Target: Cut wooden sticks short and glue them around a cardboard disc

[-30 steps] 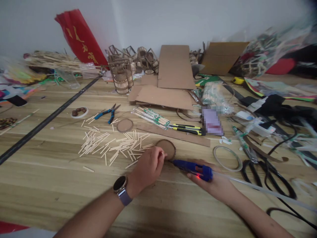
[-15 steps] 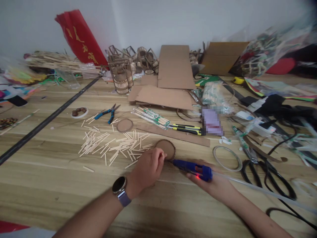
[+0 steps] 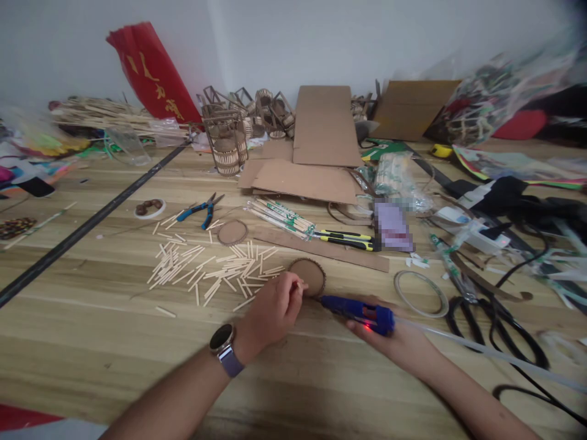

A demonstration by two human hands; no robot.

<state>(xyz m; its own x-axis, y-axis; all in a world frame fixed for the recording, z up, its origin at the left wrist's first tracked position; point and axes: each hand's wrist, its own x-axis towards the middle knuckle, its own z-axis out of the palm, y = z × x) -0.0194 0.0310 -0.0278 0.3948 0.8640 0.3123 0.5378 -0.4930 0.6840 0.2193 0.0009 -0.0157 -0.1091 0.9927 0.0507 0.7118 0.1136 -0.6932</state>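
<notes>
My right hand [image 3: 389, 339] grips a blue hot glue gun [image 3: 355, 313], its red light glowing and a long clear glue stick [image 3: 477, 347] running out of its back. The nozzle points left, close to the fingertips of my left hand [image 3: 278, 305]. Those fingers are pinched together, with the pale end of what looks like a short wooden stick [image 3: 299, 285] showing between them. Just beyond them lies a round cardboard disc [image 3: 308, 275] with a ridged edge, partly covered by my left hand. Many loose short sticks [image 3: 236, 269] are scattered to the left.
A smaller disc [image 3: 232, 232], blue-handled pliers [image 3: 202, 211], yellow-black utility knives [image 3: 346, 238] and a cardboard strip [image 3: 321, 249] lie farther back. To the right are a tape roll [image 3: 398, 293] and black-handled scissors [image 3: 468, 321]. Small stick-walled baskets [image 3: 227, 156] and cardboard sheets [image 3: 302, 180] stand behind.
</notes>
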